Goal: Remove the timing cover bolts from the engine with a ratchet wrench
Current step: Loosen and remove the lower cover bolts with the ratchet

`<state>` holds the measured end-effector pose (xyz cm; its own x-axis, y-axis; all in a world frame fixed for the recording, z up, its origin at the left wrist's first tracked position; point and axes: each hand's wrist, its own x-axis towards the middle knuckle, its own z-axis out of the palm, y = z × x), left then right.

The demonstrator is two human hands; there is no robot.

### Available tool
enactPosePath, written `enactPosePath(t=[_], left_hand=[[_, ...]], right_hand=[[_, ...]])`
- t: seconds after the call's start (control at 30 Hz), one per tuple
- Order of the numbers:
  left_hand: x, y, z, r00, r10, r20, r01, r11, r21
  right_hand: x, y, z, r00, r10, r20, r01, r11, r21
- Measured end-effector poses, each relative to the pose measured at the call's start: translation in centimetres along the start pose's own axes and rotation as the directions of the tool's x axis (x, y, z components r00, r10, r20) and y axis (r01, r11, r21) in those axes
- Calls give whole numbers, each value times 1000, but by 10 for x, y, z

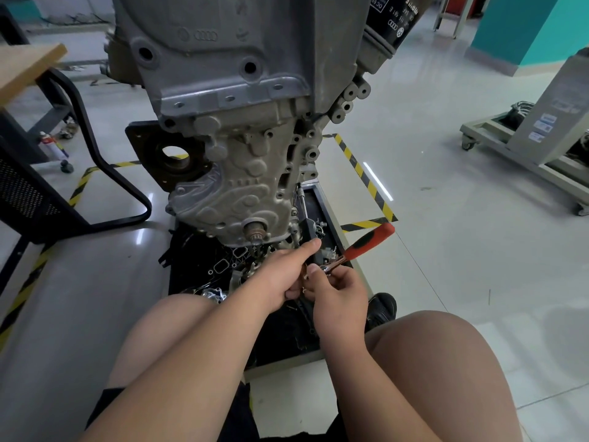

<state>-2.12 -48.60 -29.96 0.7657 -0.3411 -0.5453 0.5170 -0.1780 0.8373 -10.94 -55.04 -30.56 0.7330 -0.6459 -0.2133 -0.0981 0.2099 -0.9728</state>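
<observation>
Knees [446, 352], ratchet wrench [369, 240], cluttered tray [287, 362], engine [242, 173]

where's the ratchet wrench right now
Head view, lower centre-right: the ratchet wrench has its head pinched in the right hand, close beside the left hand, just below the engine, with its red handle angled up to the right.

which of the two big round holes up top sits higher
The left hole, toward the wooden table; the right hole, toward the oil filter, sits lower.
</observation>
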Motion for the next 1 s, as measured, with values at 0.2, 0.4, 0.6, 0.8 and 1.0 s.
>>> enactPosePath(t=[0.2,0.4,0.6,0.8,1.0], left_hand=[[0,-3,-1,1000,7,31,-7,1000,-1],[1,-6,1,997,72,-5,-72,997,7],[0,-6,1,995,99,-33,-97,994,48],[-2,-6,2,992,119,-39,-117,991,61],[-1,-5,2,990,135,-42,-132,990,58]], right_hand=[[-2,-6,-3,992,118,45,-122,987,107],[2,-7,0,948,293,126,-318,902,293],[6,-6,1,926,361,112,-378,866,327],[8,-6,1,903,416,102,-426,845,323],[10,-8,3,854,484,191,-513,718,470]])
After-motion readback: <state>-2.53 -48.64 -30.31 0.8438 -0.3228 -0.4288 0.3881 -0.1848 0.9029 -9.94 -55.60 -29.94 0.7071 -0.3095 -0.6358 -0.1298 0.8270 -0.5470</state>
